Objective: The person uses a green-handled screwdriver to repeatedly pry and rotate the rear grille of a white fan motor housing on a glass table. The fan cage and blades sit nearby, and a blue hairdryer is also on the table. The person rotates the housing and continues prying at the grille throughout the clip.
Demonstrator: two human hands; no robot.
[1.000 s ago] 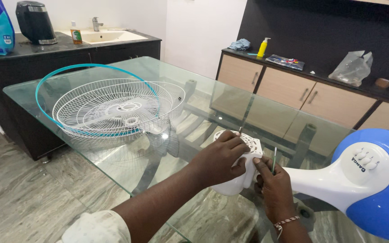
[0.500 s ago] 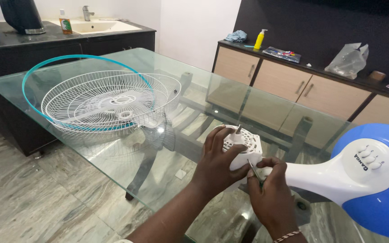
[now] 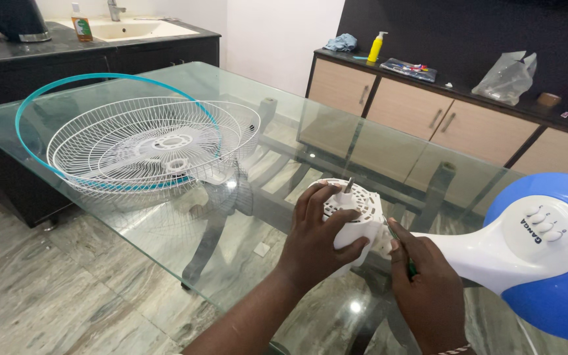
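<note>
We're looking down at a glass tabletop, and both hands are busy at the lower middle. The left hand is wrapped over the white fan motor housing, fingers spread across its vented top and thumb curled under the side, gripping it firmly. A thin metal shaft sticks up from the housing just at 12 o'clock of the fingertips. The right hand sits at 4 o'clock of the housing, closed around a green-handled screwdriver whose tip meets the housing's rear; most of the handle is hidden in the fist. From the housing, the white neck runs toward 3 o'clock into the blue and white fan base, with its row of push buttons showing. Over at 10 o'clock, well apart from the hands, the white wire fan guards lie stacked on the glass, one with a teal rim. Behind, at 1 o'clock, a wooden cabinet carries a yellow bottle and a crumpled plastic bag.
</note>
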